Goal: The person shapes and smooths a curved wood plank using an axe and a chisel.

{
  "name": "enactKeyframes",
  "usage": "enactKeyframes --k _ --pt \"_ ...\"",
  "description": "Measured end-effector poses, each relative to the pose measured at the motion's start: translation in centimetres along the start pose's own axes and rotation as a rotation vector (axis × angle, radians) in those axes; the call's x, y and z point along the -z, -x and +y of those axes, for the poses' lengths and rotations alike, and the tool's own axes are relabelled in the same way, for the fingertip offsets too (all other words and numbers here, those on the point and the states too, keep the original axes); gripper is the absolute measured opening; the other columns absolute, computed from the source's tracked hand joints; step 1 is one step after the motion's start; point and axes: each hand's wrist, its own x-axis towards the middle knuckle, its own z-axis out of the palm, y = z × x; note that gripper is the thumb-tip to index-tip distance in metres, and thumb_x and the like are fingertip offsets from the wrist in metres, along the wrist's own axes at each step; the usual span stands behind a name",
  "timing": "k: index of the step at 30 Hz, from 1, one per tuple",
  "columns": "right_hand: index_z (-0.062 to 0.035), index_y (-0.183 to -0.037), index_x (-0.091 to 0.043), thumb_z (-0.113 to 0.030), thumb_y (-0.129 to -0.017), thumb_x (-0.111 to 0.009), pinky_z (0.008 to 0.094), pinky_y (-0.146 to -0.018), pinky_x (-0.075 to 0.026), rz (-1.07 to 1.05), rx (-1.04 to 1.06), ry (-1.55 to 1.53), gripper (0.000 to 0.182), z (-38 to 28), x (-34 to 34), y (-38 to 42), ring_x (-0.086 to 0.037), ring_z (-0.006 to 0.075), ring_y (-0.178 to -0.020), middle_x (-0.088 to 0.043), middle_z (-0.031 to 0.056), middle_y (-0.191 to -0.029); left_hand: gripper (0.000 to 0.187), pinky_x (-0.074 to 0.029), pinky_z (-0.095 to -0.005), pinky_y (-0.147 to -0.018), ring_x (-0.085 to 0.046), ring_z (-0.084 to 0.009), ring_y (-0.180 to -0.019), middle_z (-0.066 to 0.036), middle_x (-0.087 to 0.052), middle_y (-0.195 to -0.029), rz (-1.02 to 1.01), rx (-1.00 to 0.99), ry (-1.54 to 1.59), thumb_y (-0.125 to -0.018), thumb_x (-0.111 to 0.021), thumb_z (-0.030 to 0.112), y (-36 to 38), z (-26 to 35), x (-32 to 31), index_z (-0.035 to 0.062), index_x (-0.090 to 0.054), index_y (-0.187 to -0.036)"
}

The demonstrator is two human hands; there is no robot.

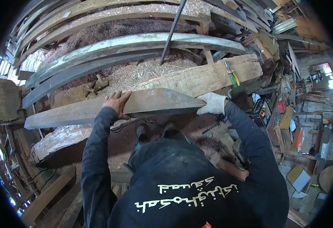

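A long wooden beam (75,110) with a tapered right end stretches across in front of my body. My bare left hand (116,103) grips it near the middle, fingers over the top and thumb at the near side. At its pointed right end, my right hand (212,103), in a white work glove, is closed around the tip. Just behind the beam lies a thick, rough-cut timber (200,79). Pliers (231,74) with green and yellow handles rest on that timber near its right end.
Several long planks (136,41) run across the shavings-covered ground (136,72) beyond. A dark metal bar (170,36) leans over them. A rough log (62,142) lies at the near left. Scrap wood and tools clutter the right side, including a white-and-yellow board (299,178).
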Motion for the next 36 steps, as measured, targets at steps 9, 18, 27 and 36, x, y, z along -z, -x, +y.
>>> enactKeyframes --k 9,18,27,36 --pt "0.0027 -0.126 -0.075 -0.04 -0.096 -0.08 0.0324 -0.066 -0.061 0.038 -0.126 -0.479 0.052 1.1 1.8 -0.3 -0.077 0.0187 -0.081 -0.08 0.0131 -0.098 0.135 -0.049 -0.042 -0.115 -0.064 -0.0322 -0.135 -0.018 -0.063 -0.153 -0.182 -0.257 0.584 -0.051 -0.108 0.047 -5.2 -4.5 1.5 0.0147 -0.045 -0.165" --pt "0.0018 -0.13 -0.073 -0.061 -0.102 -0.066 0.0394 -0.079 -0.059 0.348 -0.145 -0.514 0.069 2.8 2.3 -3.7 -0.076 0.0259 -0.091 -0.079 0.0183 -0.101 0.081 -0.058 -0.0376 -0.096 -0.078 -0.0225 -0.103 -0.009 -0.084 -0.111 -0.073 -0.149 0.626 -0.06 -0.105 0.048 -8.4 -6.3 3.9 0.0162 -0.08 -0.131" --pt "-0.0006 -0.126 -0.076 -0.073 -0.101 -0.055 0.0472 -0.102 -0.052 0.423 -0.112 -0.213 0.08 4.5 2.3 -4.9 -0.069 0.0448 -0.118 -0.075 0.0291 -0.12 0.08 -0.058 -0.0376 -0.095 -0.078 -0.0229 -0.099 -0.011 -0.083 -0.11 -0.082 -0.171 0.623 -0.062 -0.104 0.048 -8.8 -6.6 4.1 0.0158 -0.08 -0.131" --pt "0.0022 -0.123 -0.075 -0.07 -0.1 -0.06 0.048 -0.099 -0.053 0.42 -0.118 -0.267 0.077 4.1 2.1 -4.7 -0.071 0.0438 -0.113 -0.075 0.0302 -0.114 0.09 -0.058 -0.0391 -0.1 -0.078 -0.0266 -0.108 -0.01 -0.083 -0.114 -0.057 -0.156 0.55 -0.058 -0.102 0.059 -8.0 -6.3 4.2 0.0184 -0.078 -0.134"
